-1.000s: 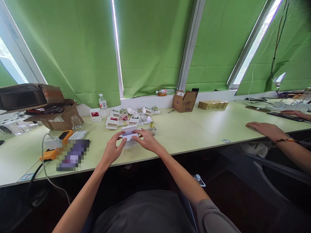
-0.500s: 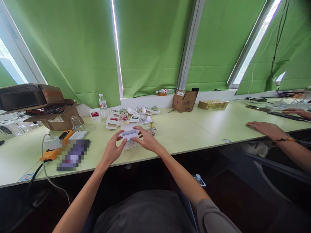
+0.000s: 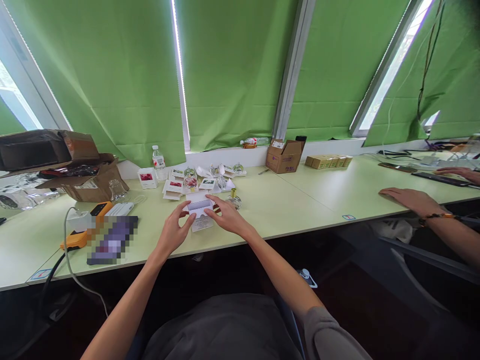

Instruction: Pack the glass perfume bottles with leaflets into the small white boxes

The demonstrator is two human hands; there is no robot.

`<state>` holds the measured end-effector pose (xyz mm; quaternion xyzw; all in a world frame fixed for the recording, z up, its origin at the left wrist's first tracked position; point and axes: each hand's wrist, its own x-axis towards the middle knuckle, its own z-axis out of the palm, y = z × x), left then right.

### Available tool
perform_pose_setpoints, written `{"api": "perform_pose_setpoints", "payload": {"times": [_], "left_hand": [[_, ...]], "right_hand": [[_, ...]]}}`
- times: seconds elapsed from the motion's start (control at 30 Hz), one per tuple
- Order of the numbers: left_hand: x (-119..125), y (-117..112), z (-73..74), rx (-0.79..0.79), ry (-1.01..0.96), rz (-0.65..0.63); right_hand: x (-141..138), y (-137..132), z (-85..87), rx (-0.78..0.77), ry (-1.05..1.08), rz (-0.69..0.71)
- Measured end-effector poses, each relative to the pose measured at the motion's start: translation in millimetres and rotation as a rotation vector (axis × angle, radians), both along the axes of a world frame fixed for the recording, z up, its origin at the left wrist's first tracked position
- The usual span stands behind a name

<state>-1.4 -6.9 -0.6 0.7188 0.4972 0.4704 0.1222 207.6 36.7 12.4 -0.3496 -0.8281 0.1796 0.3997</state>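
While two hands hold a small white carton (image 3: 202, 223) above or on the near edge of the counter (image 3: 285, 205), its opening faces up and its lid flap stands at 12 o'clock. The left hand (image 3: 176, 229) pinches the carton at 9 o'clock, the right hand (image 3: 227, 215) at 3 o'clock, both thumbs on the near wall. The step in hand appears to be spreading the carton's mouth; a next move would call for a steady two-sided grip with the flap out of the way. Its contents, if any, cannot be made out.

Clock positions are taken from the carton. Between 2 and 3 o'clock, a glass vessel with a gold neck (image 3: 234, 199) sits just beyond the right hand, the likeliest thing to be knocked. At 12 o'clock, a cluster of packets and glassware (image 3: 190, 181) limits forward reach. A brown cardboard box (image 3: 284, 159) stands at 2 o'clock, a blurred purple object (image 3: 114, 240) lies towards 8, and a co-worker's hand (image 3: 412, 201) rests well apart at 3.
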Motion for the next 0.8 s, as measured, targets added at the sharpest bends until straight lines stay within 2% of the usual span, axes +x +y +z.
{"api": "perform_pose_setpoints", "payload": {"times": [0.17,0.27,0.53,0.67,0.8], "left_hand": [[0.1,-0.2,0.5,0.001,-0.003,0.003],[0.1,0.0,0.6,-0.006,-0.006,0.0],[1.0,-2.5,2.1,-0.019,0.021,0.027],[1.4,-2.5,1.1,-0.02,0.037,0.028],[-0.2,0.4,-1.4,0.002,0.051,0.027]], "right_hand": [[2.8,0.5,3.3,-0.018,0.037,0.017],[6.1,3.4,5.2,-0.007,0.098,-0.019],[30.0,22.2,6.4,0.103,0.235,-0.349],[48.3,36.1,1.5,0.119,0.131,-0.531],[59.4,48.5,-8.1,0.037,-0.014,-0.575]]}}
